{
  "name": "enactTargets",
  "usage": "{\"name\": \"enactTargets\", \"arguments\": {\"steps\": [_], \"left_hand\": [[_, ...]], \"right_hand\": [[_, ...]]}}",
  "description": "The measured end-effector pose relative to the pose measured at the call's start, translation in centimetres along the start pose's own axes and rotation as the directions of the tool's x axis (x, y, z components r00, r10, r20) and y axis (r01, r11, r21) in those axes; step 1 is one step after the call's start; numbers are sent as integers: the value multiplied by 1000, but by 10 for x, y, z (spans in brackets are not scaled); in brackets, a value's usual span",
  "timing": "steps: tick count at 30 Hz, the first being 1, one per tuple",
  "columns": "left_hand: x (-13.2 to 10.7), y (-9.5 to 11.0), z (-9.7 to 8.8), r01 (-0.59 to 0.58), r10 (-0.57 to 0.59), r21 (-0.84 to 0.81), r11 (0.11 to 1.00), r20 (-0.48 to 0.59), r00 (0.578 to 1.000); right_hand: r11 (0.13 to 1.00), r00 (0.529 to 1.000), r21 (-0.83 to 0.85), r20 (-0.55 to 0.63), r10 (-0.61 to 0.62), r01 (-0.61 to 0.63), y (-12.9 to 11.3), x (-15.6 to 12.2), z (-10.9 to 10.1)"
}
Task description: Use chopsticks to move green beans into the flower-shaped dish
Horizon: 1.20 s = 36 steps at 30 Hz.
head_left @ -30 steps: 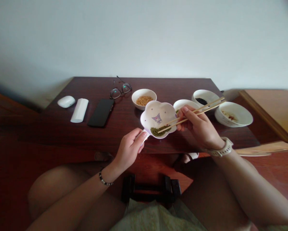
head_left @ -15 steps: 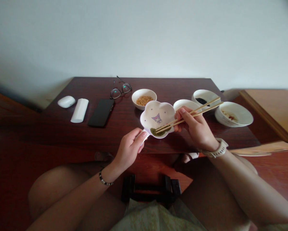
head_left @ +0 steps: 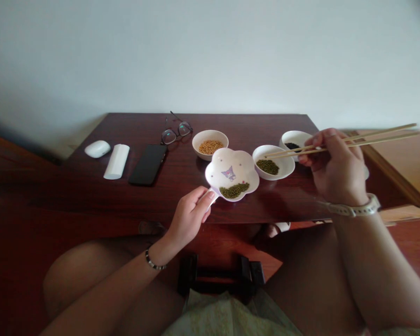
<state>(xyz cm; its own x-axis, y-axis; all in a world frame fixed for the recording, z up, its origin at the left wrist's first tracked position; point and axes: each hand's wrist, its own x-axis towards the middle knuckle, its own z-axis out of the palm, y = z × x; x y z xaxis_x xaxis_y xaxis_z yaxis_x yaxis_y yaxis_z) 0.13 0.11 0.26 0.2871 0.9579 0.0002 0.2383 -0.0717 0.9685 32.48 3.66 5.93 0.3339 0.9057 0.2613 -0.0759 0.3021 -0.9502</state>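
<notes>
My left hand (head_left: 192,212) is closed round the handle of a white flower-shaped bowl (head_left: 218,163), which is held tilted above the table's front. Small green beans (head_left: 235,190) lie along its lower side, under a printed purple cartoon figure. My right hand (head_left: 338,163) grips a pair of wooden chopsticks (head_left: 381,135). Their tips are over a white bowl (head_left: 285,164) with green beans (head_left: 267,166) in it; whether they pinch anything is too small to tell. Behind that stands a white bowl of black grains (head_left: 292,145), partly covered by my right hand.
A white bowl (head_left: 197,139) of yellow beans (head_left: 210,147) stands behind the flower-shaped bowl. Glasses (head_left: 176,134), a black phone (head_left: 148,164), a white case (head_left: 116,161) and a white rounded object (head_left: 97,149) lie to the left. A wooden surface (head_left: 402,163) adjoins the dark table on the right.
My right hand has moved right with the chopsticks, taking their tips from the flower-shaped bowl to the bowl of green beans. It now hides most of the far-right bowl. My left hand barely moved.
</notes>
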Motion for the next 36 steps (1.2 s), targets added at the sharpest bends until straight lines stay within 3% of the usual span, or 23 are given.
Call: {"name": "enactTargets", "arguments": {"steps": [6,10,13,15,21,36], "left_hand": [[1,-1,0,-9,9,-7,1000,-6,1000],[1,-2,0,-10,10,-3,1000,-5,1000],[1,-1,1,-12,13,7,1000,-9,1000],[1,-1,1,-14,14,9,1000,-12,1000],[1,0,1,-13,13,-9,1000,-8,1000],[0,-4,1,-17,17,-17,1000,-12,1000]], "right_hand": [[997,995,-74,-89,-37,31,0,6,-20],[998,996,-9,52,70,-70,4,-4,-10],[976,954,-52,207,217,-211,6,-14,4],[963,919,-125,290,266,-239,7,-21,14],[950,885,-151,347,309,-273,12,-30,37],[974,917,-163,341,208,-160,16,-29,45]]}}
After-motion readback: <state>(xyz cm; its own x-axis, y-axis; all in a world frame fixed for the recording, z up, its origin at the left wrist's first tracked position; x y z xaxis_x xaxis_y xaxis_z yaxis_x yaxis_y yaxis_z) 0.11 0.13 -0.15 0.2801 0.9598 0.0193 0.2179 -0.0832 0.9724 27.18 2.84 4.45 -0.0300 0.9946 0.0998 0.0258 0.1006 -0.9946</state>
